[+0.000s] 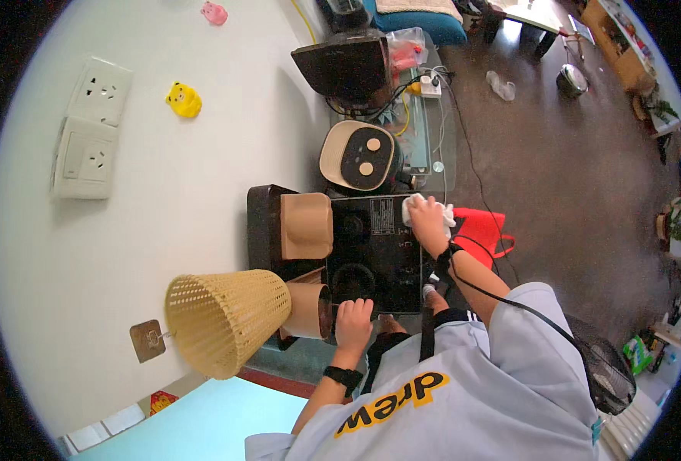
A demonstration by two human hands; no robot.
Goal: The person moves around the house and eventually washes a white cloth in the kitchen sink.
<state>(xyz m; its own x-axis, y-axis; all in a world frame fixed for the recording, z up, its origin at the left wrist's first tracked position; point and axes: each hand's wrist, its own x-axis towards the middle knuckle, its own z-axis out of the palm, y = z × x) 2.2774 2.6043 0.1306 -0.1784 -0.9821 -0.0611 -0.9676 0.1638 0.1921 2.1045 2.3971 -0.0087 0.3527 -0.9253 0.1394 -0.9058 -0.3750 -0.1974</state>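
A black glossy glass-topped cooktop point(395, 253) lies before me, with a printed label and faint ring markings. My right hand point(427, 222) presses a crumpled white cloth point(445, 214) onto its far right corner. Near the cooktop's front left corner, my left hand point(354, 325) rests palm down on the edge, with nothing visible in it. Its thumb and underside are hidden. Just left of that hand stands a brown cylindrical container point(303, 311) with a dark rim. Behind it, a brown rounded bin point(307, 226) sits against a black holder point(264, 230).
A beige-and-black air fryer point(363, 155) stands beyond the cooktop. A yellow woven basket point(228, 322) hangs from a wall hook point(149, 341) at left. A red bag point(482, 233) is beside the cooktop's right edge. Cables run past a white power strip point(430, 86).
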